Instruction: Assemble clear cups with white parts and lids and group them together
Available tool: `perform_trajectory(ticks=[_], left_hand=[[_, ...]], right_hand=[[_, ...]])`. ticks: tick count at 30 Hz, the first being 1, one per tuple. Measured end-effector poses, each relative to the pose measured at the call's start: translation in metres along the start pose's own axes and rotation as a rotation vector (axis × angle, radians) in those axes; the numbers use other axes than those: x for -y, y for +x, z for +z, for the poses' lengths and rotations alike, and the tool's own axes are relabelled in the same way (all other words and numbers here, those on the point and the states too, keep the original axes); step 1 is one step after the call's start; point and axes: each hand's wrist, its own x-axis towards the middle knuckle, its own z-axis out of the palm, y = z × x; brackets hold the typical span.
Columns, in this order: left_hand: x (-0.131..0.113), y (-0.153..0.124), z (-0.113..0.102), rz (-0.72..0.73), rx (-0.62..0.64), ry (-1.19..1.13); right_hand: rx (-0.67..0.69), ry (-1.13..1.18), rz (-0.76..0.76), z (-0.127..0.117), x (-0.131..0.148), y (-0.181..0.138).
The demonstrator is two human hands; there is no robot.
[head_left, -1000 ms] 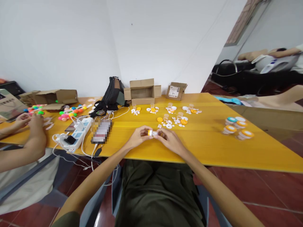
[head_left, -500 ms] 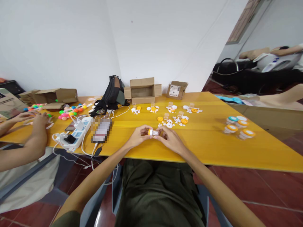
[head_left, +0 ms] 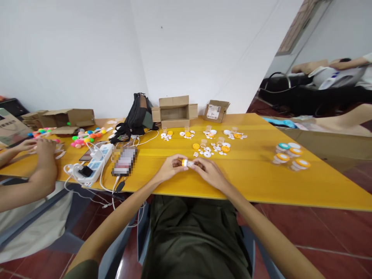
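Just above the table's front edge, a small clear jar [head_left: 190, 164] with an orange and white lid [head_left: 184, 162] lies sideways between my hands. My left hand [head_left: 170, 168] pinches the lid end. Fingers of my right hand [head_left: 209, 172] are closed round the clear end and cover part of it. Small pale pieces seem to be inside; their kind is too small to make out. Beyond my hands lie groups of white parts [head_left: 207, 154], orange lids [head_left: 225, 148] and clear cups [head_left: 204, 143].
Several lidded jars [head_left: 300, 164] stand at the right. Leftward are a phone [head_left: 124, 161], a power strip [head_left: 100, 164] with cables, and a black backpack [head_left: 138, 116]. Cardboard boxes [head_left: 174, 113] line the wall. A co-worker's hands [head_left: 43, 147] handle things at the far left.
My right hand's fingers now cover more of the jar's clear end. The jar stays in both hands at nearly the same place. The co-worker's hands have shifted slightly.
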Motion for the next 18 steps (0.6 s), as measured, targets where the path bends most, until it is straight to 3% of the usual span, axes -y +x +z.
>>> perform_trajectory(ticks=[13,18], left_hand=[[-0.0021,-0.0011,0.0006,-0.019,-0.003,0.008],[-0.0002,-0.0005,0.0002,-0.002,-0.001,0.002]], right_hand=[[-0.039,0.006,0.021,0.0012,-0.0044,-0.0012],[0.002,-0.01,-0.002,0.0,-0.0003,-0.001]])
